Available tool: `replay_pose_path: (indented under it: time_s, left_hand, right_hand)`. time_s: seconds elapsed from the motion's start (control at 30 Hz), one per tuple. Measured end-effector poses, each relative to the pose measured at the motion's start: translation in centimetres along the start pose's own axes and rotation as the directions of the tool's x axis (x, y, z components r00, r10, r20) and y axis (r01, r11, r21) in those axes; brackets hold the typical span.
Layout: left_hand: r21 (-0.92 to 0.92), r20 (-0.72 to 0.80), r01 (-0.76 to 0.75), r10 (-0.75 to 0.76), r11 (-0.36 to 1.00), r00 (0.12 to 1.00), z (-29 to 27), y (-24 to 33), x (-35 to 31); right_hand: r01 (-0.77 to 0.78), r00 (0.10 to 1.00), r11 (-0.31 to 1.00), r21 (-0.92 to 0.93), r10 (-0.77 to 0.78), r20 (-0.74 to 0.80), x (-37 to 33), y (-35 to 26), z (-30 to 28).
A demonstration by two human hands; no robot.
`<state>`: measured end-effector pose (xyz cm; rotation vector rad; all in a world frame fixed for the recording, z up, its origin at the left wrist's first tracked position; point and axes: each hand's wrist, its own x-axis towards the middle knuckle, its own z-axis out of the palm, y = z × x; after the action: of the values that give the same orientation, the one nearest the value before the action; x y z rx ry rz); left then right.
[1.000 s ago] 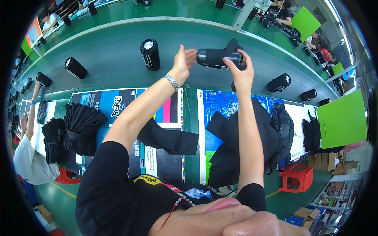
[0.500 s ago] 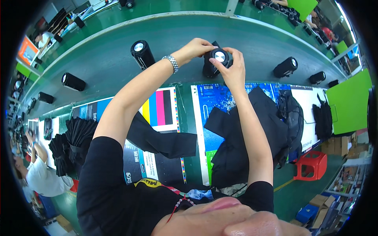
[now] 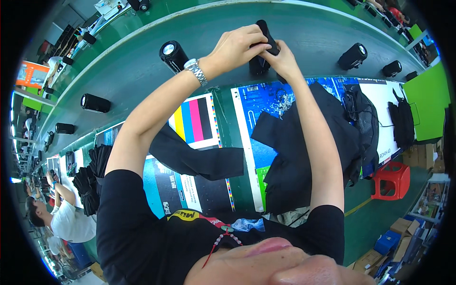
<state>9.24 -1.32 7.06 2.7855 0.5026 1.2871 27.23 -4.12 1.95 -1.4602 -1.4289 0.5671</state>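
Observation:
My left hand point(image 3: 240, 45), with a metal watch on its wrist, pinches a black cloth piece point(image 3: 266, 34) at the top of a black cylindrical speaker point(image 3: 259, 65). The cloth sticks up beyond my fingers and hides the speaker's round silver end. From the other side my right hand point(image 3: 285, 61) closes its fingers on the same cloth. The speaker stands on the grey-green belt surface; its lower part shows beneath my hands. Nearer to me, a long black cloth strip point(image 3: 209, 162) and a pile of black cloth pieces point(image 3: 297, 147) lie on printed sheets.
More cylindrical speakers stand along the belt, one point(image 3: 174, 56) to the left and one point(image 3: 353, 56) to the right. A bundle of black cloth bags point(image 3: 90, 178) lies at the left. A red stool point(image 3: 392, 181) and cardboard boxes stand at the right. Another person point(image 3: 71, 221) sits at the left.
The silver end of the speaker showed before; black cloth and my fingers cover it now. Both hands have come closer together, and the whole view has shifted slightly.

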Motion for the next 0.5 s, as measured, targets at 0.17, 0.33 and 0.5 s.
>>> replay_pose_path:
  time_s: [0.17,0.33,0.5]
  left_hand:
    - [-0.508,-0.152,0.441,-0.581,0.74,0.799,0.1,-1.4,-0.4]
    - [-0.927,0.286,0.342,-0.883,-0.156,0.373,6.0,-4.4,0.2]
    - [-0.939,0.027,0.331,-0.942,0.09,0.335,10.4,-1.2,1.9]
  right_hand:
    - [-0.125,0.866,0.99,-0.071,0.143,0.479,1.2,-0.4,-7.7]
    - [-0.239,0.908,0.949,0.205,0.293,-0.299,5.9,2.9,-6.1]
    - [-0.304,0.922,0.61,0.732,0.383,0.064,6.4,1.5,2.3]
